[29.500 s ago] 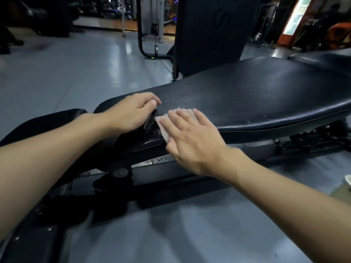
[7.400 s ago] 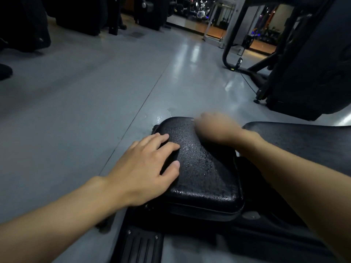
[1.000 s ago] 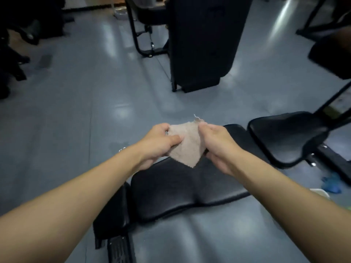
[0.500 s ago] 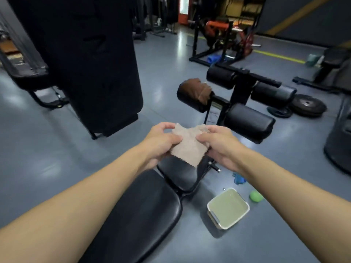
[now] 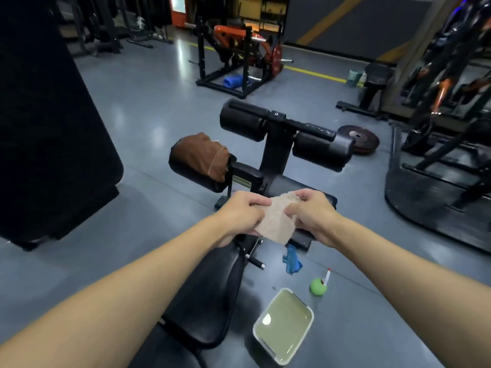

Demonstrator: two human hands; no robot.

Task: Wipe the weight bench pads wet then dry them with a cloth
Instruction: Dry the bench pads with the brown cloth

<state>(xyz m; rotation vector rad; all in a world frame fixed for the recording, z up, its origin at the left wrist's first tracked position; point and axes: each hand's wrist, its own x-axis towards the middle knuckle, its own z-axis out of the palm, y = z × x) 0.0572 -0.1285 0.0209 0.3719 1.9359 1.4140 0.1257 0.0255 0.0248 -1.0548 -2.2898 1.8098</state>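
Both hands up in front, above the bench, cloth point(image 5: 276, 221) stretched between them. Left hand point(image 5: 240, 216): fingers curled, thumb and fingers pinching the cloth's left edge. Right hand point(image 5: 312, 216): same, fingers curled, pinching the right edge near the top corner. The cloth is beige and hangs in the air as a rough diamond with its lower corner free, touching no pad. It sits over the far end of the seat pad point(image 5: 210, 293), which runs under the left forearm. Beyond the hands is the leg post with black roller pads point(image 5: 243, 123); the lower left roller has a brown cloth point(image 5: 202, 155) draped over it. On the floor right of the bench: a blue rag point(image 5: 292, 258), a green bottle point(image 5: 318, 286) and a white basin point(image 5: 311, 314) of cloudy water near the seat pad. A weight plate point(image 5: 358, 138) lies further back. A tall black pad point(image 5: 53, 115) blocks the left side. The hands hide the bench's far end.
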